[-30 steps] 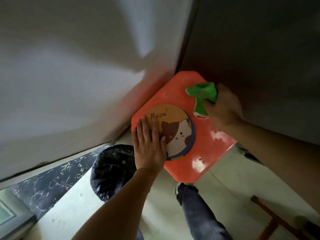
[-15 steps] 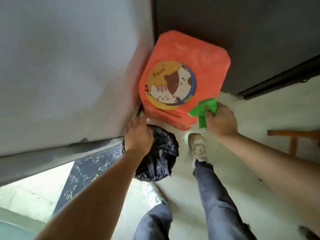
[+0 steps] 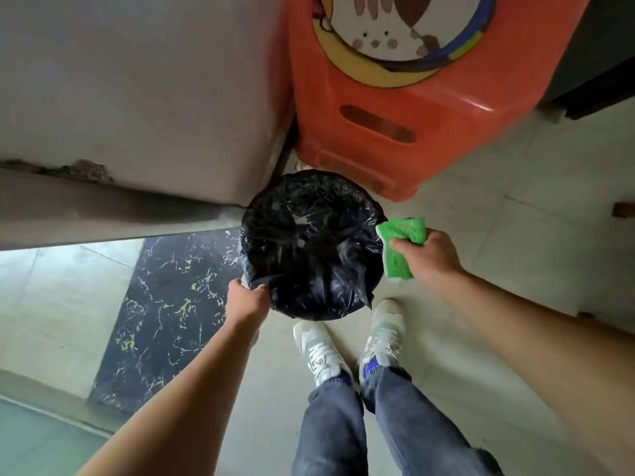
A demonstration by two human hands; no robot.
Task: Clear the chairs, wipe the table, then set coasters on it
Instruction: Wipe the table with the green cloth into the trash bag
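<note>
Glossy orange plastic is shown by the stool (image 3: 395,139) at twelve o'clock, crinkled shiny film by the bin liner (image 3: 309,245), nubbly fabric by the cloth (image 3: 402,230).

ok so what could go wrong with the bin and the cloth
1. The left hand grips the bin bag only at its edge; a pull may tear it.
2. The green cloth in the right hand hangs beside the bag and could drop in.
3. The orange stool stands close; dragging may bump it.

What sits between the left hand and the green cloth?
The black-bagged bin, in the head view; the left hand grips its rim, the right hand holds the green cloth beside its opposite rim.
</note>
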